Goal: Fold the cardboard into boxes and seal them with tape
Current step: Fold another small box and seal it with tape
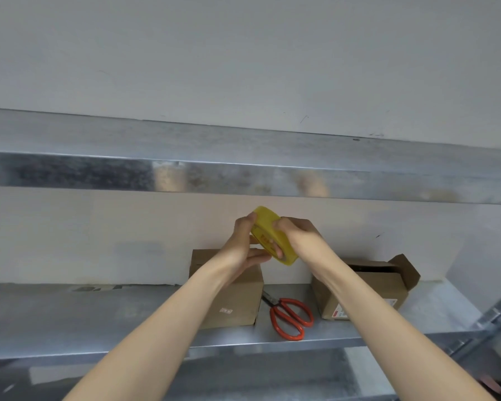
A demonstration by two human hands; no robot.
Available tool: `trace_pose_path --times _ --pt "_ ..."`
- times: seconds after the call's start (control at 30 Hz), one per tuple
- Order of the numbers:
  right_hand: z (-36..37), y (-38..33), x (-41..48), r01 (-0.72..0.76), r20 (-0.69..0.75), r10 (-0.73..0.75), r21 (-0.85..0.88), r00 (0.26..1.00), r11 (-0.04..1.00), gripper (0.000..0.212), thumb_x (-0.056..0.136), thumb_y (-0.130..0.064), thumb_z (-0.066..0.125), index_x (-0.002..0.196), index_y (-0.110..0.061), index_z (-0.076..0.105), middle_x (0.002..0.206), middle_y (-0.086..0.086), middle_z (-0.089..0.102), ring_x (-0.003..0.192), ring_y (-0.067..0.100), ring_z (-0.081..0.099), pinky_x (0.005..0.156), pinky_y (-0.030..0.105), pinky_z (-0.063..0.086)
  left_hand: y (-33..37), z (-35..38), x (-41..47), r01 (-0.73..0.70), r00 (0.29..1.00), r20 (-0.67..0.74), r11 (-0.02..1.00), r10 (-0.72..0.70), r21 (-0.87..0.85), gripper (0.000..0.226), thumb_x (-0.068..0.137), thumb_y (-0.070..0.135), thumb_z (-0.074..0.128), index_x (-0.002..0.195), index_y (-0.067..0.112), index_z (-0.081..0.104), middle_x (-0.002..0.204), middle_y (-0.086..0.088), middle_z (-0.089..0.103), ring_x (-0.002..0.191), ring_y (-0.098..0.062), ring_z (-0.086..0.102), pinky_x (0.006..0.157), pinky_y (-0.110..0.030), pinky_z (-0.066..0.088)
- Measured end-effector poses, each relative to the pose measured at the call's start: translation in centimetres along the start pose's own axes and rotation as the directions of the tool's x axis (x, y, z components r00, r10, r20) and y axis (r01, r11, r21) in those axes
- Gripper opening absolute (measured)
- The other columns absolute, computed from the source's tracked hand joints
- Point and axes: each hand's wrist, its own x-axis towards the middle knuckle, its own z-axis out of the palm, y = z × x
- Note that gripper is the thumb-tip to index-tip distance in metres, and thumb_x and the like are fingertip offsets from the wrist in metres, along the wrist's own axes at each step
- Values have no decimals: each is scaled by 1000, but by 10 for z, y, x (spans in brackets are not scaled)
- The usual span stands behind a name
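Head view: a metal shelf [99,319] carries two folded cardboard boxes, well apart. The left box [237,302] looks closed on top, while the right box [388,287] has an end flap standing open. Red-handled scissors [291,318] lie on the shelf between them. Above the left box, both hands hold up a yellow tape roll [266,219]. The right hand [298,235] grips it with fingers hooked through the core, and the left hand [240,244] pinches its rim, thumb on the outer band. This looks like the hunt for the tape's loose end. Next that end must be peeled free and drawn down onto a box seam.
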Motion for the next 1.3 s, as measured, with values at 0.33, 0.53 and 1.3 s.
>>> trace_pose_path --times 0.33,0.53,1.3 --pt "-2 11 -2 138 100 -139 18 985 990 36 97 -16 38 64 -10 52 55 3 56 61 15 54 70 26 45 1 -1 -5 9 1000 -30 1000 -9 -13 53 98 51 36 137 16 42 127 -17 55 107 -34 64 95 -45 54" --pt "-9 15 -2 228 230 -240 79 943 970 22 79 -26 42 73 -9 55 64 1 62 62 13 57 63 23 48 4 3 -7 66 998 -9 994 -67 -91 52 100 49 34 132 10 47 122 -22 55 97 -37 66 84 -53 57" --pt "-9 5 -3 208 70 -214 92 974 974 32 96 -7 38 68 -10 54 55 -5 60 52 3 54 55 11 44 6 0 -3 -66 997 28 992 70 -107 41 96 48 50 130 26 44 128 -15 56 121 -27 55 107 -49 43"
